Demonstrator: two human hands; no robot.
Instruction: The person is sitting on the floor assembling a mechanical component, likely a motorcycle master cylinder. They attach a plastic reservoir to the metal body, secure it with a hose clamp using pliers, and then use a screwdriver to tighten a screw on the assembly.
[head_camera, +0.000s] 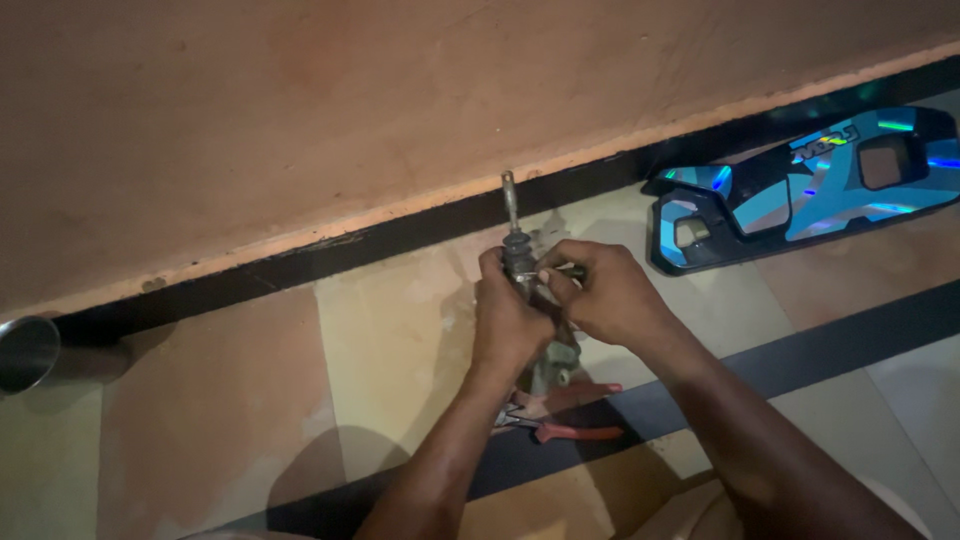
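So we've got a grimy grey metal cylinder part (535, 300) with a thin rod sticking up out of a black rubber boot. Our left hand (508, 320) has its grip wrapped tight round the body, while our right hand (605, 295) pinches it near the boot, fingers closed. It's held upright over the tiled floor (230, 400), red-handled pliers (560, 420) right underneath. The wall (300, 120) sits close behind, blue panel (800, 185) off right, open floor to the left.

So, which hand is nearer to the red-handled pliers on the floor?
Left. The left hand grips the grey metal part directly above the red-handled pliers, its wrist almost over them. The right hand pinches the part's upper end, higher and further right.
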